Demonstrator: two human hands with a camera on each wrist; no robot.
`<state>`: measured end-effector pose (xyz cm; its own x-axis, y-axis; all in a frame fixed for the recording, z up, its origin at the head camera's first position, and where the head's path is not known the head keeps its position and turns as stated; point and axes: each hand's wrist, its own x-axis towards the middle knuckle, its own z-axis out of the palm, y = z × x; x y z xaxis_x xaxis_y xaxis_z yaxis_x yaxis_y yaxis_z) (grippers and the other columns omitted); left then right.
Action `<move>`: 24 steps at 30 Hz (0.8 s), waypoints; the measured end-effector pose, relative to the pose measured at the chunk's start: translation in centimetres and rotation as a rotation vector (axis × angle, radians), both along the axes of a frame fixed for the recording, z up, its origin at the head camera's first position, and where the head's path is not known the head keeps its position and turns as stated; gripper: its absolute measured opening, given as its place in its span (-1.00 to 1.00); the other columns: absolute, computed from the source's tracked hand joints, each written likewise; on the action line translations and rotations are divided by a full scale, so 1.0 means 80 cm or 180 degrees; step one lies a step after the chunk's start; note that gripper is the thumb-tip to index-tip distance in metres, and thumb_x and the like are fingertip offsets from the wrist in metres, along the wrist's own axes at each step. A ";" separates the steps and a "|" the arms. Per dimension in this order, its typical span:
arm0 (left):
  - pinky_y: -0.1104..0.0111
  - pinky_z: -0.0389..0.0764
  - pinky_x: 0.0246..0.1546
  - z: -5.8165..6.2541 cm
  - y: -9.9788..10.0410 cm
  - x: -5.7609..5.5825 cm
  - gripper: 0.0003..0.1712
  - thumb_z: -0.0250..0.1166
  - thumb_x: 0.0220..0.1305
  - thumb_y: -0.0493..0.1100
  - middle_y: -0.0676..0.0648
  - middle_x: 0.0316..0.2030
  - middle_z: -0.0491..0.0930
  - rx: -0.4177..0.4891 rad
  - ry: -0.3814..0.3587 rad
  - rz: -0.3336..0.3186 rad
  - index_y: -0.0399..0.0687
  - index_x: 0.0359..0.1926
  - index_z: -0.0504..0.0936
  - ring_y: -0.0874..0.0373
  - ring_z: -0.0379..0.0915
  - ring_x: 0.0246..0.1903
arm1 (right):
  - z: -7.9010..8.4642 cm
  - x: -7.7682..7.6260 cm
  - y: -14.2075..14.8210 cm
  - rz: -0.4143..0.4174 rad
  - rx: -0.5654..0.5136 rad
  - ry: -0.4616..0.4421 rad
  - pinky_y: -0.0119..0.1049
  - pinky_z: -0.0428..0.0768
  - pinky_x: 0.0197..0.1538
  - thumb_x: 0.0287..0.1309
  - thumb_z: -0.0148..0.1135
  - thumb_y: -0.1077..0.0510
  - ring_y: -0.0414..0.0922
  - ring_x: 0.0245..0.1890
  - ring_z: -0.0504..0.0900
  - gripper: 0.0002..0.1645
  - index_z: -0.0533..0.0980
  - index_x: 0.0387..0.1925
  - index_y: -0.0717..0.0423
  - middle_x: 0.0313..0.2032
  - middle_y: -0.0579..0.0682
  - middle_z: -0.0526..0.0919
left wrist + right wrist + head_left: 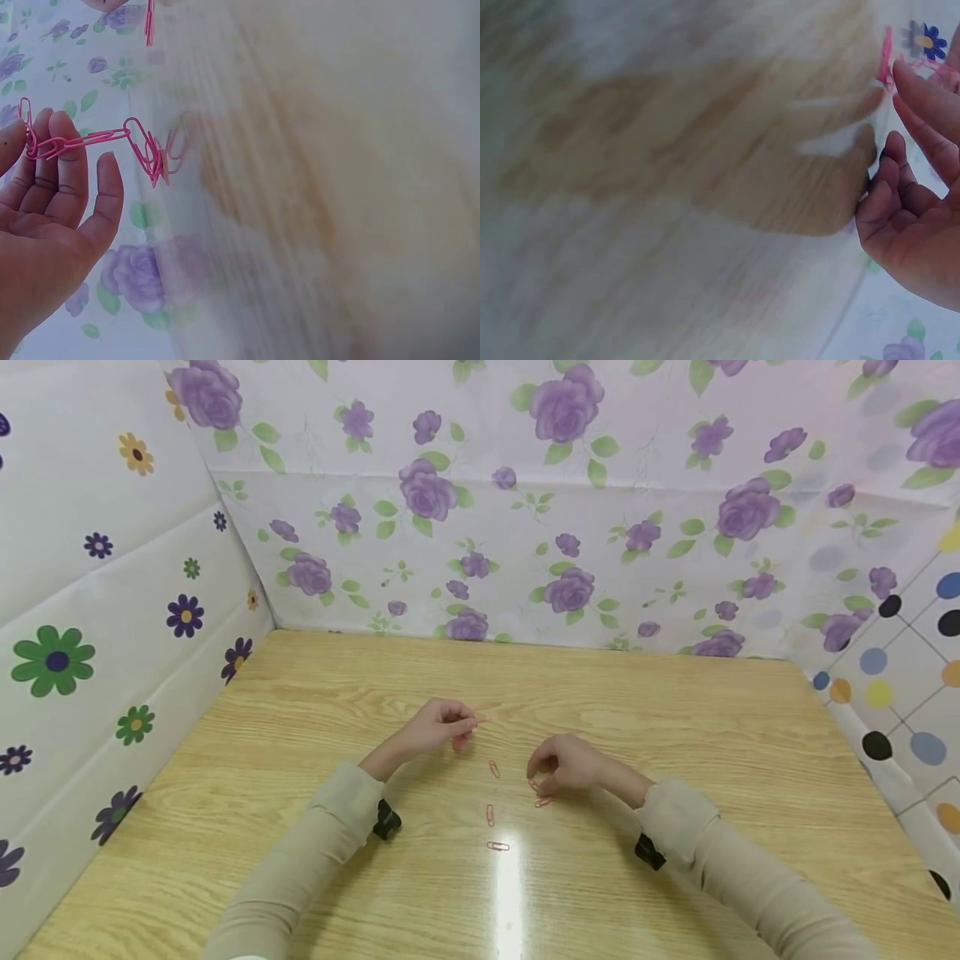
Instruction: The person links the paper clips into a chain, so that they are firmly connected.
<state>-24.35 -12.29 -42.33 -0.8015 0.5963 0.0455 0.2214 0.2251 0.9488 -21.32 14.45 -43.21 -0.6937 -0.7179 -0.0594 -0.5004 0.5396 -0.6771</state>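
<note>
- The left hand (437, 724) is above the light wood-grain worktop (675, 710), near its middle, and its fingers pinch a chain of linked pinkish-red wire paper clips (97, 136).
- In the left wrist view one end clip of the chain stands up by the thumb; from there the links run across the fingers and droop past the little finger in a bunched cluster.
- From the head, a clip tip pokes out to the right of the left fingertips, while more of the chain hangs just below the hand.
- The right hand (573, 764) is low over the worktop, to the right of the left hand and well apart from it, with bent fingers.
- A loose pinkish-red paper clip (533, 785) lies right at the right fingertips; whether they grasp it or only come close, I cannot tell.
- Just below that hand is a second loose clip (542, 802), lying slantwise.
- Three more single clips are on the worktop between the forearms: an upper clip (494, 768), tilted; a middle clip (490, 815), nearly lengthwise; and a lower clip (498, 846), crosswise by a bright streak of reflected light.
- Both arms wear beige sleeves (300, 852), with a small black device (387, 820) at each wrist.
- Behind the worktop hangs a white sheet with purple roses and green leaves (480, 502).
</note>
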 end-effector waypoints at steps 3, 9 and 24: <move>-0.06 0.46 -0.43 0.000 0.000 -0.001 -0.69 0.04 0.34 -0.26 -0.51 -0.46 0.44 -0.0006 -0.0008 -0.0002 -0.56 -0.18 0.48 -0.39 0.35 -0.48 | 0.000 0.002 -0.002 0.0005 -0.0004 0.0060 -0.44 0.33 -0.44 -0.20 0.43 0.30 -0.27 -0.52 0.31 -0.83 0.63 -0.45 0.12 -0.51 -0.10 0.52; -0.02 0.46 -0.48 0.001 0.002 0.000 -0.70 0.02 0.35 -0.30 -0.54 -0.43 0.42 0.0030 -0.0067 -0.0033 -0.58 -0.14 0.46 -0.40 0.31 -0.50 | 0.001 0.004 -0.005 0.0123 -0.0073 0.0133 -0.45 0.39 -0.46 -0.14 0.33 0.41 -0.30 -0.55 0.36 -0.85 0.58 -0.49 0.15 -0.57 -0.10 0.51; 0.10 0.45 -0.59 0.012 0.013 0.010 -0.79 0.08 0.30 -0.34 -0.45 -0.50 0.46 -0.0237 0.0243 -0.0020 -0.51 -0.25 0.52 -0.36 0.31 -0.56 | 0.004 -0.011 0.005 -0.0416 -0.0329 0.0035 -0.40 0.47 -0.44 0.10 0.22 0.27 -0.20 -0.53 0.52 -0.93 0.59 -0.39 0.22 -0.51 -0.05 0.62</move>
